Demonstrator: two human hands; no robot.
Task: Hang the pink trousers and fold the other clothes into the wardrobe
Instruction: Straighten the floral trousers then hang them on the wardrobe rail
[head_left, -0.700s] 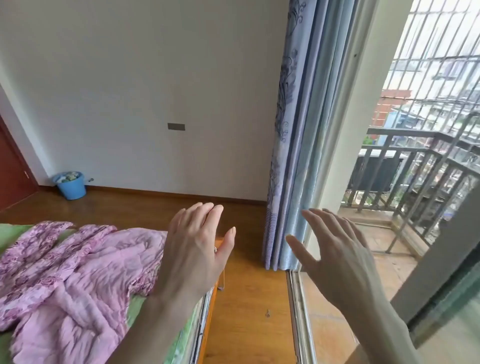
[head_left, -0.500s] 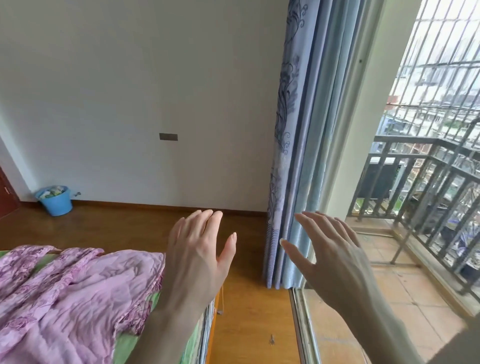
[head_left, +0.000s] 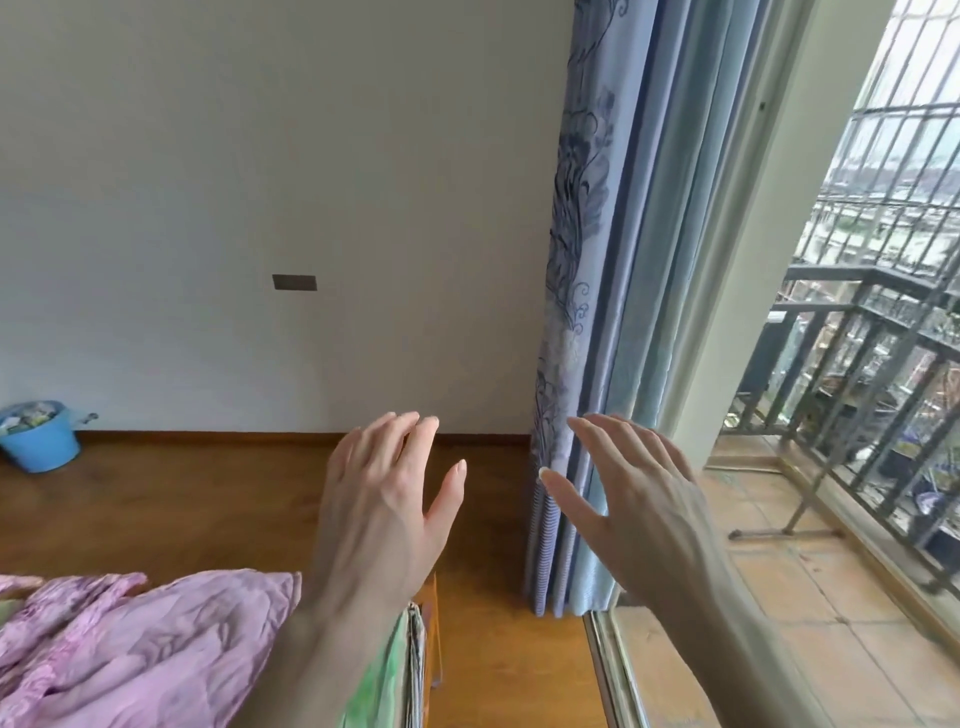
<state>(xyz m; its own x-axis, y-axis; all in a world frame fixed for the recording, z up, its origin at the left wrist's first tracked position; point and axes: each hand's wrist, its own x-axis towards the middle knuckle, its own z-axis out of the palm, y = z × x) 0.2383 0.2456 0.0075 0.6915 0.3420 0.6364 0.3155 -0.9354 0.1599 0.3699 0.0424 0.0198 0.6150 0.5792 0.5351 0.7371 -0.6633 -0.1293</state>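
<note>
A crumpled pink garment lies on the green-covered bed at the lower left, partly cut off by the frame edge. My left hand is raised in the air above the bed's corner, fingers straight and spread, holding nothing. My right hand is raised beside it in front of the blue curtain, also flat and empty. Neither hand touches the garment. No wardrobe or hanger is in view.
A blue bucket with litter stands on the wooden floor by the white wall at left. The bed's orange frame corner is below my left hand. A sliding-door track leads onto a tiled balcony with a dark metal railing at right.
The view has tilted up and turned slightly, so the bed and pink garment sit lower and the bucket further left. Both hands stay raised and spread, drawing a little closer together.
</note>
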